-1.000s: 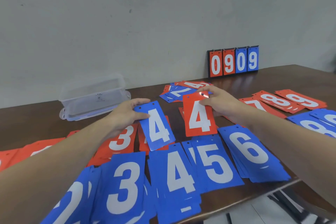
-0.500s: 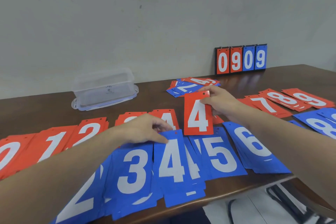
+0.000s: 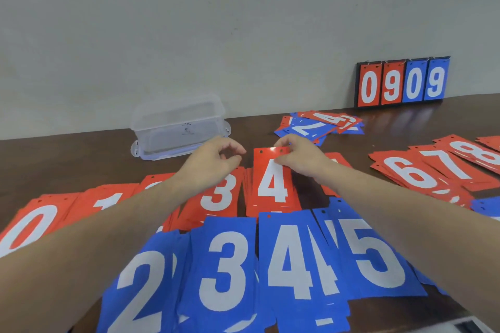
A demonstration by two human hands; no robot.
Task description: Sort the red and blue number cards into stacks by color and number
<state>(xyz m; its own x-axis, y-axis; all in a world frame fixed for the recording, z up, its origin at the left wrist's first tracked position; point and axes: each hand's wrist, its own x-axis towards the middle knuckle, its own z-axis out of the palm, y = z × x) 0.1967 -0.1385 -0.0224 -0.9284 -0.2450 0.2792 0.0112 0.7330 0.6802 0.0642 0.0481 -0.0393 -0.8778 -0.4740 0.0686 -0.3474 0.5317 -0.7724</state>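
Step in hand, as judged: placing a red 4 (image 3: 273, 181) on the red 4 stack, bench centre.
Right hand (image 3: 300, 161): pinching the card's top edge, 12 o'clock end. Card lying flat or nearly flat on the stack; contact along the underside not discernible.
Left hand (image 3: 213, 163): loosely curled, holding nothing, hovering above the red 3 (image 3: 219, 193), just at 9 o'clock of the red 4.
Next move, as judged: release, square the edges, then reach to the mixed pile (image 3: 322, 123) at 1 o'clock for another card.
Blue 4 stack (image 3: 292, 259) at 6 o'clock: fanned, needing alignment.
Hidden or unclear: red 5 stack behind the right wrist; red 2 under the left forearm; red 8 (image 3: 476, 154) and beyond cut off at 3 o'clock; pile depth not readable.
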